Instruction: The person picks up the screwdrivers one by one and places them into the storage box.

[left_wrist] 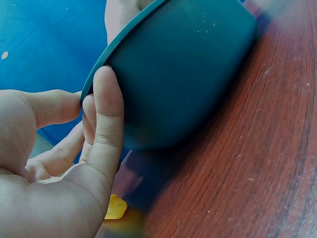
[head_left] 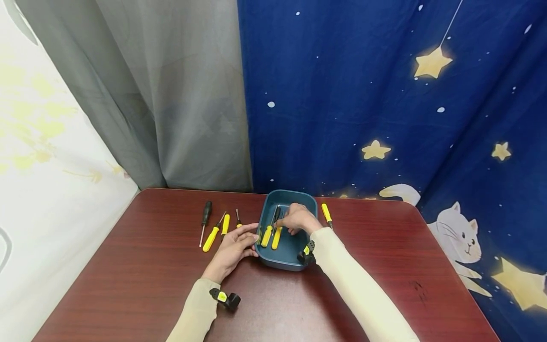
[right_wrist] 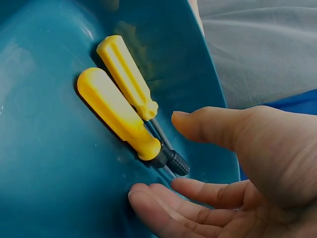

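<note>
My left hand [head_left: 232, 249] grips the left rim of a dark teal plastic bin [head_left: 273, 264], thumb on one side of the wall and fingers on the other. Inside the bin lie two yellow-handled screwdrivers [right_wrist: 110, 106], side by side, with a black ribbed piece [right_wrist: 177, 162] at their far end. My right hand [head_left: 299, 219] reaches into the bin over them. In the right wrist view its thumb and fingers [right_wrist: 203, 193] are spread apart around the shaft end, with a gap between them and the tools.
Left of the bin lie a black-handled screwdriver [head_left: 207, 213] and several yellow-handled ones [head_left: 211, 238], one partly behind my left hand. Another yellow-handled screwdriver [head_left: 326, 213] lies to the bin's right, its shaft partly behind my sleeve. Curtains [head_left: 205, 118] hang behind the red-brown table [head_left: 128, 275].
</note>
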### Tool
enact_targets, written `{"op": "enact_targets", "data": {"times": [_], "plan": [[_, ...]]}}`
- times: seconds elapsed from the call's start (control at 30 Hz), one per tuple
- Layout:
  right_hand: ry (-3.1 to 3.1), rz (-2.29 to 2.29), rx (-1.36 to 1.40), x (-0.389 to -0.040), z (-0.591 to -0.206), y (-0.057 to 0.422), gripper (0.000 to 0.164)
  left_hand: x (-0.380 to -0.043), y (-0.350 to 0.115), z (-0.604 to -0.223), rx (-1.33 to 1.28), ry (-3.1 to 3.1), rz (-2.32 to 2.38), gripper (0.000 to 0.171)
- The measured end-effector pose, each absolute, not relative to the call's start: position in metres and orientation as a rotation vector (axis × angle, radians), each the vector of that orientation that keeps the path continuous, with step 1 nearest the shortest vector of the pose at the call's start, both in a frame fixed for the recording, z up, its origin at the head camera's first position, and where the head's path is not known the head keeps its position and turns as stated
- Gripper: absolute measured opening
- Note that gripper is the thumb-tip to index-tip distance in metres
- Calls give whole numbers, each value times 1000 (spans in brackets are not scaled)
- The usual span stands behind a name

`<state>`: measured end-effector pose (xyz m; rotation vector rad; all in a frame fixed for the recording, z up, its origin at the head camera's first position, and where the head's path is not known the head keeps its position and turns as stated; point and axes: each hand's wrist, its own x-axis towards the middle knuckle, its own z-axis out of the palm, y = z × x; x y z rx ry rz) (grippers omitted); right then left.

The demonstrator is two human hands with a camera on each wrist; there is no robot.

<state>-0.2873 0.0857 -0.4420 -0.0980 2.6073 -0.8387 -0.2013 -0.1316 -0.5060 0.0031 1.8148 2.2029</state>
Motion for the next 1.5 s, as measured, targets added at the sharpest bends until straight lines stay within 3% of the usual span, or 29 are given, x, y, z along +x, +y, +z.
{"op": "enact_targets", "data": {"times": [0.2,0.37,0.93,1.5], "plan": [[2679,-780,-209,-284,-441,89,34,-201,-132,-506,12,1807,2204,51],[2737,-711,-317,-280,-437,92,59,-202,-132,-507,30,1805,2196,53],[2861,-656,-637,-271,-428,117,63,-202,-131,-506,-2,1794,2216,48],[2984,-832,-635,-274,-430,139,86,-199,-131,-503,-22,1799,2218,49]]}}
